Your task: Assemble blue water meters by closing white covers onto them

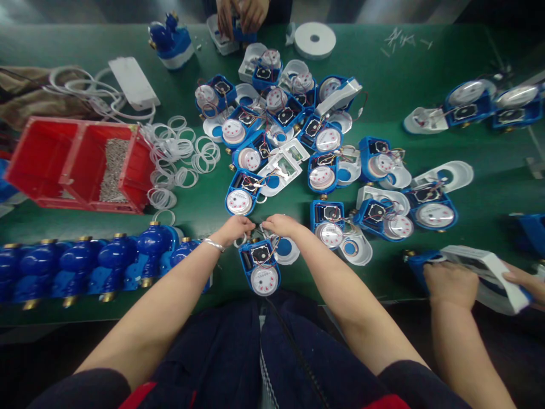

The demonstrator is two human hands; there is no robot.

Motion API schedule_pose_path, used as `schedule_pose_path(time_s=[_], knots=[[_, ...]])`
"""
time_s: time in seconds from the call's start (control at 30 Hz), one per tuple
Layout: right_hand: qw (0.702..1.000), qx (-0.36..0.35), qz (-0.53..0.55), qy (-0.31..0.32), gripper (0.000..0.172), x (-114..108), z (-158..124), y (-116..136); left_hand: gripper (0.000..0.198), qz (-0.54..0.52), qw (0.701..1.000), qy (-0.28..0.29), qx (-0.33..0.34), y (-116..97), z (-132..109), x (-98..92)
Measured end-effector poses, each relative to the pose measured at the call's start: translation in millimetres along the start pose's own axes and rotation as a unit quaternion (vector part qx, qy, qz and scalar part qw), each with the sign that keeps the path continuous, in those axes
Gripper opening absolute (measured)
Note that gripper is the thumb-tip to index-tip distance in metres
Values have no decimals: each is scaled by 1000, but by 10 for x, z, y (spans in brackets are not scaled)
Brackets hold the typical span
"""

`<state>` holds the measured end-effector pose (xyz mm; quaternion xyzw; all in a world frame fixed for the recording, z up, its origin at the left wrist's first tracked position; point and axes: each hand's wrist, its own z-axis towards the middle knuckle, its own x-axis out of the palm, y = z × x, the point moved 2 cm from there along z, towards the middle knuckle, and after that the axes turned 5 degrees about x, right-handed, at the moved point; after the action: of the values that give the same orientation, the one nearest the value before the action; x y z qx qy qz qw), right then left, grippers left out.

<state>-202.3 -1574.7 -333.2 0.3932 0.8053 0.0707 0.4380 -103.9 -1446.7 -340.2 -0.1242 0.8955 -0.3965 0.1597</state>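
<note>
Blue plastic houses the open meter (259,262), which lies at the middle of the workbench's (370,62) near edge, its round dial (264,279) towards the person. The left hand (238,228) and right hand (280,225) work just beyond its far end, fingers curled and tips close together — whether they pinch anything is too small to tell. A clear ring (239,240) shows just beside the left fingers; a translucent cover (288,251) lies to the meter's right, by the right wrist.

Small fingertip movements should serve best here, with the meter left flat and both wrists low. The thin wires (272,248) look easy to strain, so they want slack, and the cover is better kept close than dragged away. With the dial end so near the workbench's edge, any pull towards the body could tip it — a steady, level touch seems wiser.
</note>
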Motion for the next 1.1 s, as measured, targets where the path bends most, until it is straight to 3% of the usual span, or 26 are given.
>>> schedule_pose_path(time_s=[0.47,1.1], knots=[[1000,-21,-2,16,37,8,-14,73,16,-34,999,-10,5,-38,-5,-9],[1000,-23,-6,20,36,18,11,53,17,2,999,-6,32,25,62,-42]])
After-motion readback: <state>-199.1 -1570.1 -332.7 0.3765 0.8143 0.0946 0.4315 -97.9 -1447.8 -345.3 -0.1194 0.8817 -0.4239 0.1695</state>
